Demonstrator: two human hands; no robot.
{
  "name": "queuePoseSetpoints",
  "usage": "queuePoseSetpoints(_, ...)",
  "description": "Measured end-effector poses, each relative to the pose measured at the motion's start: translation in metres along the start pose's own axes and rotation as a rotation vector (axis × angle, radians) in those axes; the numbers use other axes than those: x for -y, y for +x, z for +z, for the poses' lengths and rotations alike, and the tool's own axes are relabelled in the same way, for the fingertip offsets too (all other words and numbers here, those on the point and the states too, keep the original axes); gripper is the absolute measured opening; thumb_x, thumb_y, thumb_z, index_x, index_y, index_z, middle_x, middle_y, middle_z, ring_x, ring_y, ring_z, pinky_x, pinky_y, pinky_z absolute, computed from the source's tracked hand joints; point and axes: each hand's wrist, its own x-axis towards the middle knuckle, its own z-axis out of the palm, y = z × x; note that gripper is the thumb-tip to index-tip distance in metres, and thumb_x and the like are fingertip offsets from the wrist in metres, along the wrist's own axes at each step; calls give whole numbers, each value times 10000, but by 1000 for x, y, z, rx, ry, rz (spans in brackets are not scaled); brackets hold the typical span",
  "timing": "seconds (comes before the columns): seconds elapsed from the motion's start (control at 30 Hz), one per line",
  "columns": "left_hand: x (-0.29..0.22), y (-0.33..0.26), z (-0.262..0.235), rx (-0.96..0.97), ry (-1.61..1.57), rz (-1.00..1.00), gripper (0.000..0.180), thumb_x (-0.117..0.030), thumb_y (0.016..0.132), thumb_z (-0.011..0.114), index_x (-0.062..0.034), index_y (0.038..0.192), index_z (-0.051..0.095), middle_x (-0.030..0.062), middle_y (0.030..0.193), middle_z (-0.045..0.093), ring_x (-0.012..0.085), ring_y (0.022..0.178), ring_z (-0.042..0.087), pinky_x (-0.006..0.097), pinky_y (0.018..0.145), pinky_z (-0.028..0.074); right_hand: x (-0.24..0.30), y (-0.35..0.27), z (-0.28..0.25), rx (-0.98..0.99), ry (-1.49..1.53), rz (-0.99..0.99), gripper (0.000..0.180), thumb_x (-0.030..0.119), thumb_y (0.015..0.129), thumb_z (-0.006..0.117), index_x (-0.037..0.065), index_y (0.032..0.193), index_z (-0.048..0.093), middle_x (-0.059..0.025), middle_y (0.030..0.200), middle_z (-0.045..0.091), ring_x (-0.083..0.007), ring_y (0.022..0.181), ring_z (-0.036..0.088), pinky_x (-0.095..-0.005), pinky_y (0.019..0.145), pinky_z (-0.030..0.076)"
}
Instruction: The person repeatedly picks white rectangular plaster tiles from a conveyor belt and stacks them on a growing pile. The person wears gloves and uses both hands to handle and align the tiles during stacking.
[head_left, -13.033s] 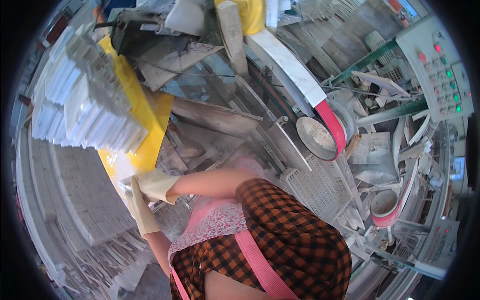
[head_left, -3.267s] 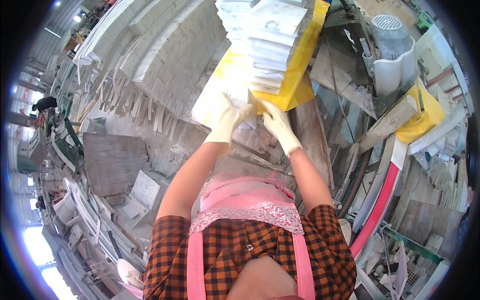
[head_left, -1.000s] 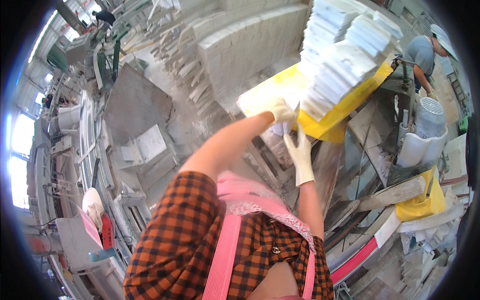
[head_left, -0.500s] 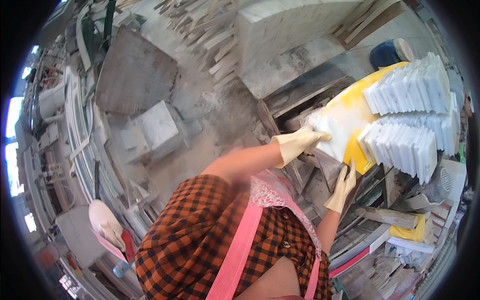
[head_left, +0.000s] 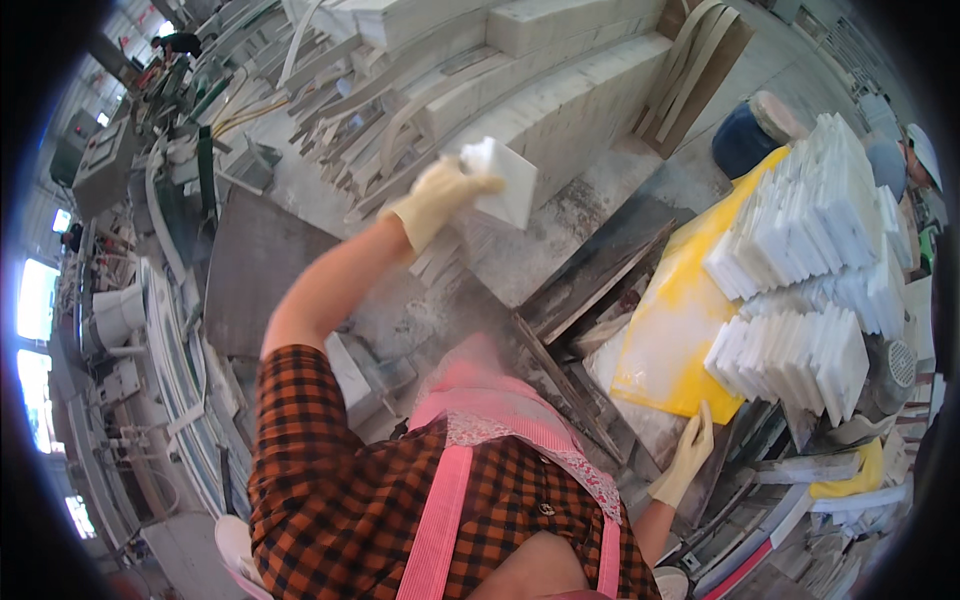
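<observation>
white marble tile (head_left: 514, 185) is in the air, well apart from the yellow plastic sheet (head_left: 652, 348), on its left side. the gloved left hand (head_left: 445, 198) grasps this tile at the edge farthest from the sheet. the right hand (head_left: 688, 458), also gloved, has its fingers extended and no visible thing in its grasp; its fingertips are at the near edge of the sheet, but i cannot tell if they press on it. rows of similar tiles (head_left: 800, 225) stand closely at the right part of the sheet, and a blue barrel (head_left: 738, 145) is beyond its far end. i judge the tile as stiff, rather heavy for its size, smooth enough to slip, and brittle at corners. better hold is on two opposite edges, away from corners.
</observation>
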Motion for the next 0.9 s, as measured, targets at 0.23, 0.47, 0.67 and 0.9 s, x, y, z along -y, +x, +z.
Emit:
queuePoseSetpoints(0.23, -100, 162, -109, -81, 1025, 602, 667, -427, 670, 795, 28, 1142, 672, 211, 1022, 729, 345, 961, 717, 402, 804, 575, 96, 17, 56, -213, 107, 171, 422, 190, 1123, 416, -128, 1377, 531, -230, 1323, 650, -283, 1202, 648, -361, 1054, 488)
queuePoseSetpoints(0.47, -137, 301, -128, 174, 1421, 1081, 521, -223, 646, 813, -29, 1103, 658, 153, 943, 730, 350, 918, 712, 432, 792, 575, 202, 49, 152, -171, 22, 141, 376, 125, 1113, 414, -94, 1388, 549, -233, 1233, 692, -269, 1157, 672, -360, 1023, 504)
queuePoseSetpoints(0.67, -144, 353, -124, 305, 1451, 1107, 526, -124, 628, 833, -35, 1111, 645, 156, 958, 722, 356, 935, 702, 430, 816, 565, 223, 64, 183, -136, 29, 233, 361, 96, 1093, 429, -98, 1358, 580, -230, 1187, 717, -270, 1108, 697, -364, 999, 514)
queuePoseSetpoints(0.9, -145, 380, -131, 367, 1294, 1033, 556, -44, 681, 825, -72, 1210, 655, 159, 1039, 729, 360, 1036, 693, 442, 880, 557, 243, 90, 208, -1, 77, 274, 349, 104, 1088, 448, -72, 1342, 611, -212, 1140, 736, -236, 1083, 700, -342, 974, 522)
